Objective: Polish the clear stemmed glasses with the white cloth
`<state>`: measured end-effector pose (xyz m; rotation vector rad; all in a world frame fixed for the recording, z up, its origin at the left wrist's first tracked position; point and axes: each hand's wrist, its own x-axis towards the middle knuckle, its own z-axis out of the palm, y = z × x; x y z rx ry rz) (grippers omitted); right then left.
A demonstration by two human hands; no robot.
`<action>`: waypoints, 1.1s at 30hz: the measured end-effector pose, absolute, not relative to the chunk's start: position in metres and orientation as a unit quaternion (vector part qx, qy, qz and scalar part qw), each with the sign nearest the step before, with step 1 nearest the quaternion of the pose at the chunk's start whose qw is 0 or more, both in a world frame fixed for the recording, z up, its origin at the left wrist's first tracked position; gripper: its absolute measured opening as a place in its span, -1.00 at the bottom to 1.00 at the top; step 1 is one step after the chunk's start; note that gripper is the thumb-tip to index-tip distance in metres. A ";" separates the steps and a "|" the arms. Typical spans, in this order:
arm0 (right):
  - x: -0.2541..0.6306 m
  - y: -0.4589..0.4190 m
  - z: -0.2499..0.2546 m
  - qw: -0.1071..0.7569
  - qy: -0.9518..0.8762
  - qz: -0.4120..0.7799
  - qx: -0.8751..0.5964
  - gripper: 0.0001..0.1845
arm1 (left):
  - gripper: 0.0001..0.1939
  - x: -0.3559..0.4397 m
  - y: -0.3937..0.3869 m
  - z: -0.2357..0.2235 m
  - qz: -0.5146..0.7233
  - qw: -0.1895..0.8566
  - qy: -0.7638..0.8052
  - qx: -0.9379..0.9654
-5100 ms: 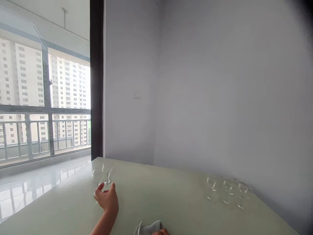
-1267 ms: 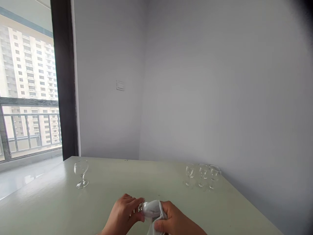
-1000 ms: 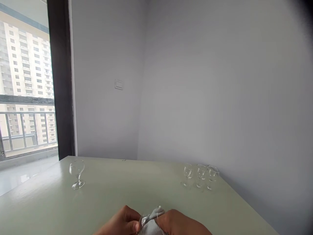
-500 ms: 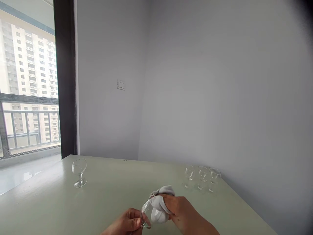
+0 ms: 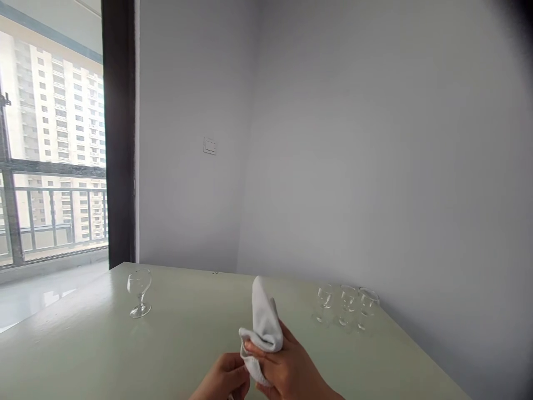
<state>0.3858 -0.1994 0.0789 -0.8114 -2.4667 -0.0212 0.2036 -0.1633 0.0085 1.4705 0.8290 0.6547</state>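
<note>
My right hand (image 5: 287,364) is wrapped round a folded white cloth (image 5: 264,319), which stands up above the fingers and hangs down beside them. Close on its left, my left hand (image 5: 229,375) is closed low at the front of the table, fingers curled. The stemmed glass that showed in it a moment ago is now hidden behind the cloth and hands. At the far left of the table a clear stemmed glass (image 5: 139,286) stands upright.
Three clear stemmed glasses stand in a row at the right: a left one (image 5: 325,297), a middle one (image 5: 348,300) and a right one (image 5: 368,303), near the edge of the pale table (image 5: 179,328). Grey walls (image 5: 333,166) rise behind.
My right hand has turned and shifted slightly left, lifting part of the cloth upright. The glass between my hands has gone from sight. My view has swung slightly left.
</note>
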 end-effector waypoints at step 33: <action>0.348 -0.193 -0.001 0.412 -0.807 -0.008 -0.424 -0.50 | -0.40 0.218 -0.180 -0.002 0.480 0.632 0.379 0.476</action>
